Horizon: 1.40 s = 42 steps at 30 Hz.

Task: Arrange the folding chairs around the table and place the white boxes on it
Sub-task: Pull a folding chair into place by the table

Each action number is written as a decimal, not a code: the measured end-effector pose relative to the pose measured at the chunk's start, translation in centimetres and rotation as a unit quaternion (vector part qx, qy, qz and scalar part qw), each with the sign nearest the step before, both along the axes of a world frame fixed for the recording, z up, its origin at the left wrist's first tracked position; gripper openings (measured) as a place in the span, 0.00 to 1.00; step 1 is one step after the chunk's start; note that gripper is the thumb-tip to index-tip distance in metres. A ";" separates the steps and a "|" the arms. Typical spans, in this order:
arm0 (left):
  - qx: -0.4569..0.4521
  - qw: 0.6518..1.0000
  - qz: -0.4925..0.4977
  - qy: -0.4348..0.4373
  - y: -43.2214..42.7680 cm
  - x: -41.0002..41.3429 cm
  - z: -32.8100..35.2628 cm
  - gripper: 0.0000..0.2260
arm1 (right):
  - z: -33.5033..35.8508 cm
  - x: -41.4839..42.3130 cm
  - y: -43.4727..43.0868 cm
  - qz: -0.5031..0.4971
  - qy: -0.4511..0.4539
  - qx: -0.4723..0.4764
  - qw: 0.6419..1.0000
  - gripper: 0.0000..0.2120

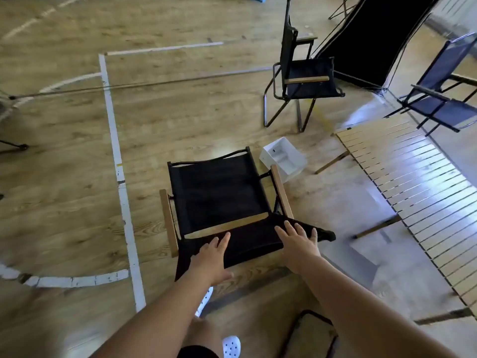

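Note:
A low black folding chair (219, 192) with wooden armrests stands on the wood floor in front of me, its seat facing away. My left hand (213, 257) and my right hand (299, 241) both lie over the top of its fabric backrest, fingers spread on the cloth, holding it. A white box (282, 157) with its top open sits on the floor just beyond the chair's right armrest. The slatted wooden table (418, 187) stands to the right, nothing on the part I see.
A taller black folding chair (309, 78) stands beyond the box. A blue folding chair (444, 99) is at the table's far end. A black fabric panel (374, 34) leans at the back right. Another dark chair frame (309, 332) is by my feet. White lines mark the floor.

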<state>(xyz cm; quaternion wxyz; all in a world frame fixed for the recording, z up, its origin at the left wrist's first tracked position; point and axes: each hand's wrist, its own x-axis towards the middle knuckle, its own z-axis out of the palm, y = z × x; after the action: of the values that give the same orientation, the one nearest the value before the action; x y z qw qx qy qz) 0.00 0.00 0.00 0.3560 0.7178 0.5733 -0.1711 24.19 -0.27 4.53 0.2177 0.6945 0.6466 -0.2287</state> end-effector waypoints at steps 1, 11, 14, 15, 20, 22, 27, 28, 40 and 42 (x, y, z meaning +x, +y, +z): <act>-0.006 1.000 0.003 0.007 0.0 0.0 -0.2 0.48 | -0.2 0.0 0.2 0.014 -0.013 -0.006 1.000 0.37; -0.017 0.998 0.025 0.058 -1.4 -0.9 -1.8 0.18 | -1.6 -1.0 0.5 0.051 -0.038 -0.033 0.997 0.27; -0.001 0.999 0.043 0.025 -1.6 -0.7 -1.5 0.18 | -1.1 -1.3 0.7 0.036 -0.032 -0.015 0.999 0.25; 0.006 0.998 0.052 0.015 -1.5 -0.7 -1.3 0.17 | -0.8 -1.3 0.7 0.031 -0.029 -0.004 0.999 0.24; 0.038 0.998 0.052 -0.011 -1.3 -0.9 -0.5 0.13 | -0.2 -1.0 0.7 0.033 -0.031 0.012 0.999 0.19; 0.040 0.998 0.047 -0.014 -1.5 -0.9 -0.3 0.11 | -0.4 -0.7 0.6 0.049 -0.036 0.010 0.998 0.17; 0.029 0.999 0.031 0.002 -2.0 -1.1 -0.3 0.14 | -1.1 0.0 -0.2 0.164 -0.080 -0.042 0.982 0.16; 0.021 0.999 0.025 0.014 -2.0 -1.2 -0.3 0.17 | -1.2 0.0 -0.4 0.183 -0.091 -0.052 0.978 0.16; -0.085 0.987 -0.041 0.131 -0.7 -1.1 0.3 0.25 | -1.5 -1.1 -4.3 0.015 0.008 -0.084 0.996 0.12; -0.115 0.982 -0.042 0.146 -0.4 -1.0 0.6 0.25 | -1.3 -1.3 -5.2 -0.008 0.019 -0.086 0.996 0.12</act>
<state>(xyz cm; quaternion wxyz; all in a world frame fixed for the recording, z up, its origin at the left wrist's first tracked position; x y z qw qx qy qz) -0.95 -0.44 0.55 0.3415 0.6631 0.5646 -0.3535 22.90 -5.47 3.25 0.2623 0.6738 0.6228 -0.2988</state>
